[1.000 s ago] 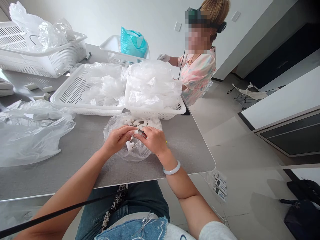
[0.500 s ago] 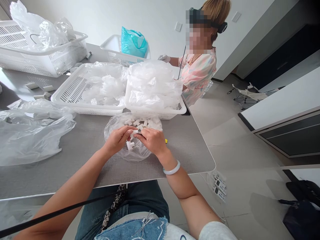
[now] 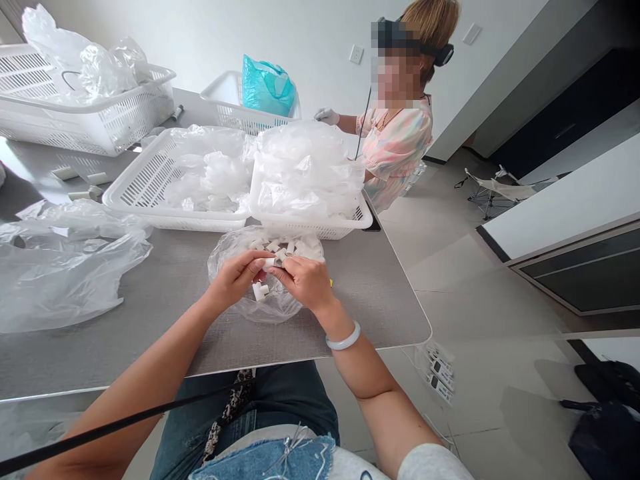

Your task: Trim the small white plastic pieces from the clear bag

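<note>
White fitting (image 3: pixel 269 263) in your left hand (image 3: pixel 239 275) has turned slightly, so pinch it steady beside your right hand (image 3: pixel 305 280), though tbh can't tell what that one's gripping.

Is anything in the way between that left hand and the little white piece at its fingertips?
Nothing visible: the left hand holds the white piece directly. The right hand is at the piece's other side, and the clear bag lies below.
</note>
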